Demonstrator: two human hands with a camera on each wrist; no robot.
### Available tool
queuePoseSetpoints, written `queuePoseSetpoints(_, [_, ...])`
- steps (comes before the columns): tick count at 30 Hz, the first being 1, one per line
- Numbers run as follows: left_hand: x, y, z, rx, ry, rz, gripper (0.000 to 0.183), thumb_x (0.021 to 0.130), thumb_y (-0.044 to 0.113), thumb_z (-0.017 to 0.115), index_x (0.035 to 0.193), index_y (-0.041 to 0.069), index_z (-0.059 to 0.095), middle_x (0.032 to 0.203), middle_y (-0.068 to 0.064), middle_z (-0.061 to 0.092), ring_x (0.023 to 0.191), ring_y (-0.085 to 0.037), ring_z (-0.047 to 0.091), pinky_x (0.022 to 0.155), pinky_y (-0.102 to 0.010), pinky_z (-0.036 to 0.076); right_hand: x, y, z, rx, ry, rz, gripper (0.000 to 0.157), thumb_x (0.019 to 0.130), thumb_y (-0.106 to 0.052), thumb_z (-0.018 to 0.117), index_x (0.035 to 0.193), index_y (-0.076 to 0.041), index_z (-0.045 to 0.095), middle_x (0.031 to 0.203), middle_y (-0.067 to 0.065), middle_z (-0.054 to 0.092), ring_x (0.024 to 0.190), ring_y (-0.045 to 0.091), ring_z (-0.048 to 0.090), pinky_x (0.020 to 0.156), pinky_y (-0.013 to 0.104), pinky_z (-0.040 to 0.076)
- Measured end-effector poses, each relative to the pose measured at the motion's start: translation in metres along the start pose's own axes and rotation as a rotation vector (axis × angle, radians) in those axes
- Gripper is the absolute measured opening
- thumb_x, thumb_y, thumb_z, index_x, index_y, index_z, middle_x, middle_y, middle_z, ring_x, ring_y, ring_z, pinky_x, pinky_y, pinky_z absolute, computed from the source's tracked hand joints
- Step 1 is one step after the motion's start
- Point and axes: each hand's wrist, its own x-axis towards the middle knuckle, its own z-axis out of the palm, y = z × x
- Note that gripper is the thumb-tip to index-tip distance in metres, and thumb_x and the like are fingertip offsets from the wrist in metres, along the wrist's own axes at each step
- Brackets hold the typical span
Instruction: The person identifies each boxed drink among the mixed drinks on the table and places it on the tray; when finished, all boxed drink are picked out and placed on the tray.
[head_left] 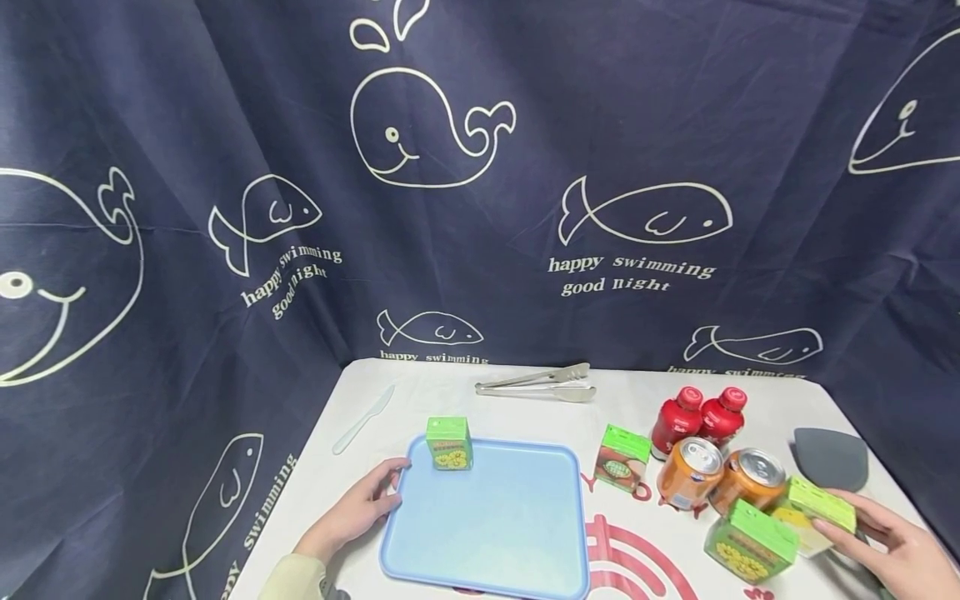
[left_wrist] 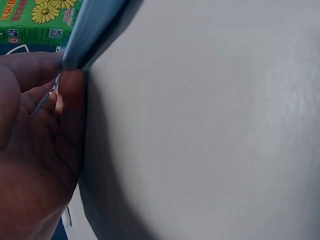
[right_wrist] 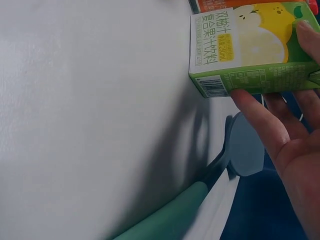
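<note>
At the left side of a light blue tray (head_left: pixel 495 525), my left hand (head_left: pixel 363 504) pinches the rim between thumb and fingers, as the left wrist view shows. A green juice carton with yellow flowers (head_left: pixel 450 446) stands in the tray's far left corner. On the right, my right hand (head_left: pixel 892 537) grips a green and white juice carton with yellow fruit (right_wrist: pixel 262 40), thumb on one side and fingers on the other. Beside that carton is another green carton with yellow flowers (head_left: pixel 752 546). Two orange cans (head_left: pixel 690 475) are just behind them.
Two red bottles (head_left: pixel 678 421) stand behind the cans. Left of the cans is a green and brown carton (head_left: pixel 622 458). Metal tongs (head_left: pixel 536 385) and a pale knife (head_left: pixel 363 419) lie along the back. A spatula with a dark grey head (head_left: pixel 831 458) and green handle (right_wrist: pixel 167 212) lies at right.
</note>
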Motion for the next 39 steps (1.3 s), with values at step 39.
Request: queuePoseSetpoints(39, [0.001, 0.001, -0.001, 0.004, -0.018, 0.007, 0.054, 0.101, 0.013, 0.064, 0.153, 0.014, 0.05, 0.129, -0.012, 0.056, 0.089, -0.021, 0.056, 0.078, -0.032, 0.052, 0.008, -0.023, -0.018, 0.124, 0.052, -0.082, 0.04, 0.095, 0.0, 0.075, 0.132, -0.014, 0.066, 0.103, -0.037, 0.059, 0.085, -0.016, 0.061, 0.054, 0.024, 0.056])
